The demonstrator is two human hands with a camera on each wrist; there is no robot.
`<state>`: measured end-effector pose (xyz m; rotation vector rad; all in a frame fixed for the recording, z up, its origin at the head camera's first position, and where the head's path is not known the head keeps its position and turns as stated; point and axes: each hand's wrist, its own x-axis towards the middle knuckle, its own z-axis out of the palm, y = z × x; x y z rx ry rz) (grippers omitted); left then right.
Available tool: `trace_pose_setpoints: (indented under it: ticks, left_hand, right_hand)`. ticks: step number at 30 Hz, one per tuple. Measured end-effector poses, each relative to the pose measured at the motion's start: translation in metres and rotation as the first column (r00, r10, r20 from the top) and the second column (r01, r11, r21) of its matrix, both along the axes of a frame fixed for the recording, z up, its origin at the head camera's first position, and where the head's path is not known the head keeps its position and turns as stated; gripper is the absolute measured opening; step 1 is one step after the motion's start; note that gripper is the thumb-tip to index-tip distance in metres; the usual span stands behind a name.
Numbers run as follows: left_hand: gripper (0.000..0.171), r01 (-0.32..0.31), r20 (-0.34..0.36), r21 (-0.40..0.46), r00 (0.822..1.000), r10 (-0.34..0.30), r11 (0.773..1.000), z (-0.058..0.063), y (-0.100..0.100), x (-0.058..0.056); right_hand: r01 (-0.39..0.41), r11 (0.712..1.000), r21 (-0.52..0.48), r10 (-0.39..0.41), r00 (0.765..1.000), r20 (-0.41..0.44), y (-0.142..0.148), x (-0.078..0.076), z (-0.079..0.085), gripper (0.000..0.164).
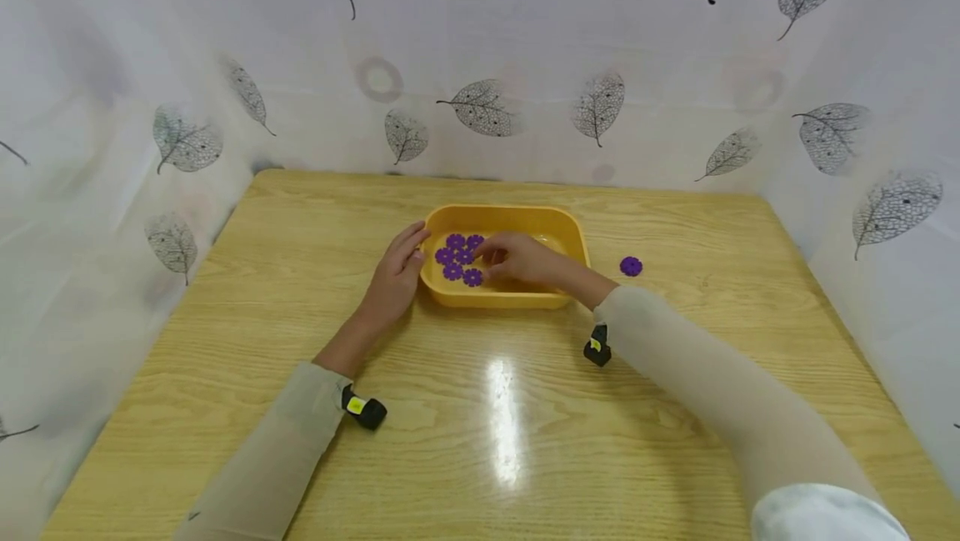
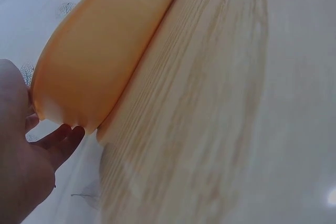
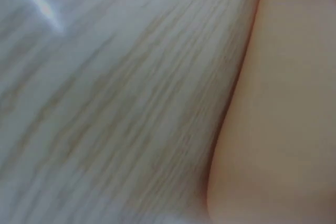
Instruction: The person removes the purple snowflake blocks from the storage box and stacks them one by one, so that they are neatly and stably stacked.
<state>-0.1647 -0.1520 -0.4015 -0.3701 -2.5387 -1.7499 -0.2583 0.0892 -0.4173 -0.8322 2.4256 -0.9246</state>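
A yellow plastic tray (image 1: 498, 300) stands on the table, with several purple flower-shaped discs (image 1: 453, 271) lying flat in its left part. My left hand (image 1: 395, 278) touches the tray's left end from outside. In the left wrist view, its fingertips (image 2: 73, 132) rest against the orange-looking tray wall (image 2: 100, 51). Over the tray, my right hand (image 1: 521, 257) reaches in from the right, finger and thumb apart, fingertips right at the discs' edges. One more purple disc (image 1: 632, 266) lies outside, right of the tray. The right wrist view shows only the tray's outer wall (image 3: 278, 108), not the hand.
The wooden table (image 1: 420, 458) runs toward me and to both sides of the tray. A white curtain with leaf prints (image 1: 480, 41) hangs along its back and sides. Both forearms cross the near part of the table, each with a small black wrist camera (image 1: 367, 413).
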Motion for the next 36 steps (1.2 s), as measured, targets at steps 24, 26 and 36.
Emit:
trace_pose_setpoints:
  ticks: [24, 26, 36]
  left_hand:
    - [0.043, -0.005, -0.002, 0.007, 1.0, 0.005, 1.0, 0.0015, 0.0, 0.0009]
    - [0.044, -0.002, 0.002, 0.006, 1.0, 0.002, 1.0, 0.0021, 0.0001, 0.0012]
    - [0.043, -0.004, -0.008, 0.001, 1.0, 0.004, 1.0, 0.0007, 0.0004, 0.001]
  right_hand:
    - [0.015, 0.996, 0.085, -0.012, 0.999, -0.033, -0.0057, -0.0042, -0.0077, 0.033]
    - [-0.004, 0.995, 0.105, 0.01, 0.999, -0.053, -0.0066, -0.0037, -0.0077, 0.034]
    - [0.002, 0.992, 0.124, 0.006, 0.998, -0.062, -0.0105, 0.0007, -0.0034, 0.035]
